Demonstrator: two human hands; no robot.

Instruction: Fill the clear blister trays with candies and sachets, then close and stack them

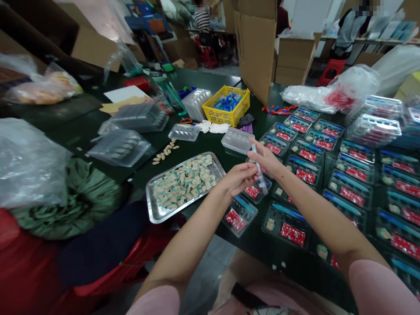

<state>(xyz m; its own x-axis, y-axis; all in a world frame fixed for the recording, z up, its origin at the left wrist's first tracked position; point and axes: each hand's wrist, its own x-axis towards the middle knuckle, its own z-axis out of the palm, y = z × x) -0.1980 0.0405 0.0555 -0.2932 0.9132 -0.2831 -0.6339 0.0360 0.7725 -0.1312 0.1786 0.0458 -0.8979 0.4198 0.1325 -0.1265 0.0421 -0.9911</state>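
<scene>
A thin clear plastic tray (261, 180), seen almost edge-on, is held upright between my two hands. My left hand (242, 177) pinches its near side, fingers closed. My right hand (267, 161) grips it from the other side, fingertips along its upper part. Just beyond, an unfilled clear plastic tray (239, 141) lies on the dark table. Below my hands are filled trays (241, 215) with a blue pen-like item and a red dotted packet. To the left, a metal tray (151, 210) carries many small beige-and-green blocks (183, 181).
Rows of filled trays (352, 166) cover the right side. A yellow basket (223, 116) of blue items stands behind, near a tall cardboard box (256, 52). Stacked clear trays (120, 146) and beige pieces (167, 151) lie left. People sit in the background.
</scene>
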